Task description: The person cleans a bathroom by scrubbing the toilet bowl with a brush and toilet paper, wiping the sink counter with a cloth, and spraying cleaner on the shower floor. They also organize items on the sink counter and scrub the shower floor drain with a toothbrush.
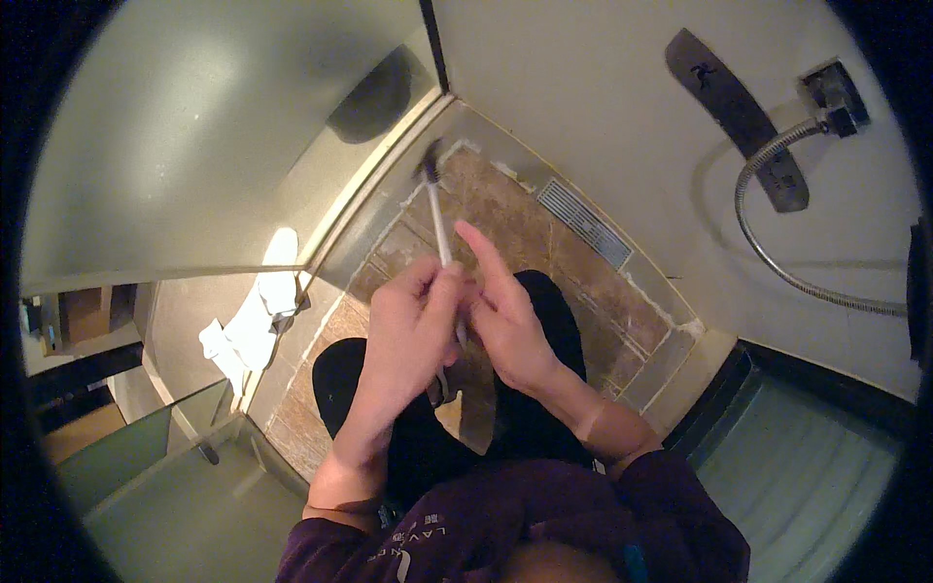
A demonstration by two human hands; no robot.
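My left hand (412,313) is closed around the pale handle of a slim brush (439,226). The brush slants away from me, its dark, slightly blurred head over the far left corner of the shower floor. Against the left hand, at the lower handle, lies my right hand (506,321). Its index finger points forward, apart from the handle, while its other fingers are partly hidden, so their hold is unclear. Beneath both hands is the brown tiled floor (496,211), with whitish, uneven joints along its borders.
A metal drain grate (584,222) lies by the right wall. A flexible metal shower hose (758,251) hangs in front of a dark wall sign (736,116). Frosted glass (182,146) bounds the left side. A white cloth (255,328) lies across the doorway. My knees (339,372) flank my hands.
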